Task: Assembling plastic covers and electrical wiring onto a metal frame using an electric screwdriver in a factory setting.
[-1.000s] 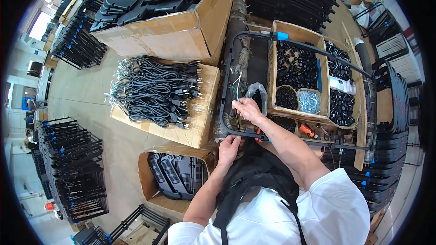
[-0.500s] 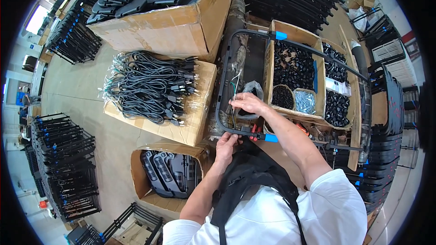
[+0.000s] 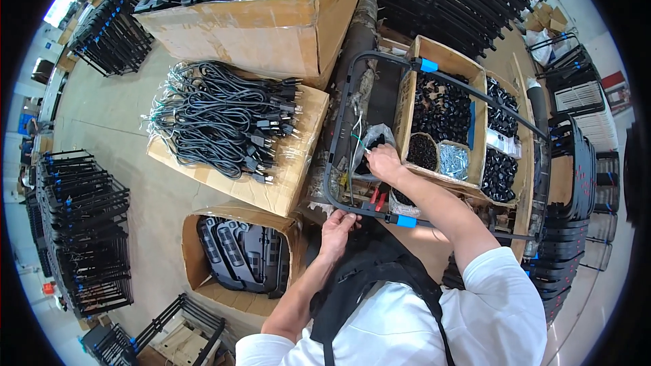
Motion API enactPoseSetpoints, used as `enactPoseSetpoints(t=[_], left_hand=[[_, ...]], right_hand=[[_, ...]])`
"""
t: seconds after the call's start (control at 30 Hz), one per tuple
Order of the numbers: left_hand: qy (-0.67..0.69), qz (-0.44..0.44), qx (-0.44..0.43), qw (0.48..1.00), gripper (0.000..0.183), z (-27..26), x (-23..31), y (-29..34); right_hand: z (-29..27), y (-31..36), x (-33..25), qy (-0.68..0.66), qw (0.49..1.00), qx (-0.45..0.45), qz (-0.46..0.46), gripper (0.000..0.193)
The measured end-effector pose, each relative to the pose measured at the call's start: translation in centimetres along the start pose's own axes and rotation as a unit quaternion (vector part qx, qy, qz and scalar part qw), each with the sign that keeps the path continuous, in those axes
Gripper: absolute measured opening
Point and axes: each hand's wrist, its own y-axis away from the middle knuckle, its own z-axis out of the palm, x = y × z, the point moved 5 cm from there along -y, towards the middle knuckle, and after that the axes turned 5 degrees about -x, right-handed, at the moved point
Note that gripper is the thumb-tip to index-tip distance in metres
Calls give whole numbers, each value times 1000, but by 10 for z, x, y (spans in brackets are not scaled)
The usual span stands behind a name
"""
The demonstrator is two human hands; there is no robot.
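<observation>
A black tubular metal frame (image 3: 330,142) with rounded corners and blue tape lies over the bench. At its near left corner my left hand (image 3: 337,229) pinches the near tube between thumb and fingers. My right hand (image 3: 385,163) is over a clear plastic bag (image 3: 361,163) inside the frame, its fingers bent down and drawn together; what they hold is hidden. Dark small parts show in the bag. Thin wires (image 3: 357,137), white and green, stand up beside those fingertips. Red-handled pliers (image 3: 377,199) lie near the frame's near tube.
A wooden divided box (image 3: 479,137) holds black parts and silver screws (image 3: 453,162). Bundled black power cords (image 3: 217,122) lie on a carton (image 3: 298,176) at left. Cartons of black plastic panels (image 3: 251,254) stand near left and far left. Stacked black frames (image 3: 85,230) line both sides.
My right hand has moved from the wires toward the plastic bag, right and slightly nearer. My left hand stays at the frame's near corner. The view has shifted slightly.
</observation>
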Motion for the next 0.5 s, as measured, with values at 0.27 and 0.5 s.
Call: enactPoseSetpoints(t=[0.27, 0.5], left_hand=[[-55, -11, -4, 998, 16, -6, 0, 0], [-170, -8, 2, 985, 20, -11, 7, 2]], right_hand=[[-5, -8, 5, -63, 995, -55, 50, 27], [-52, 12, 23, -253, 959, -84, 96, 26]])
